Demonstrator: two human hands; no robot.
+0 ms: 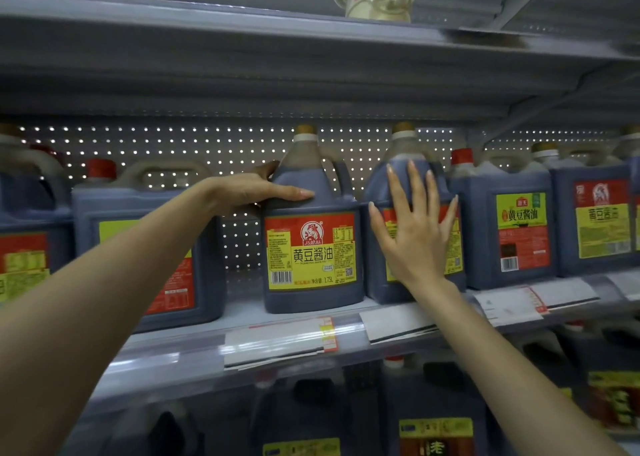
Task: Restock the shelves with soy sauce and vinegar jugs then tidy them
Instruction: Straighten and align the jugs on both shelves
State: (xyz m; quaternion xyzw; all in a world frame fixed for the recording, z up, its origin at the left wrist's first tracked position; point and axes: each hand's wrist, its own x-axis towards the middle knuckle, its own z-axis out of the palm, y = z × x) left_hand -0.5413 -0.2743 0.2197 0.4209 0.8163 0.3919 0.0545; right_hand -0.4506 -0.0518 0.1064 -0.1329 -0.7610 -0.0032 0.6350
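So the grey metal shelf with its dotted pegboard back runs across the middle, packed with squarish dark plastic jugs. The soy sauce jug sits dead centre, glossy red and yellow label, tan cap. At 3 o'clock from it, touching, is a second jug. Right hand is spread flat against that one's front, gripping nothing. Left hand rests loosely cupped on the centre jug's shoulder.
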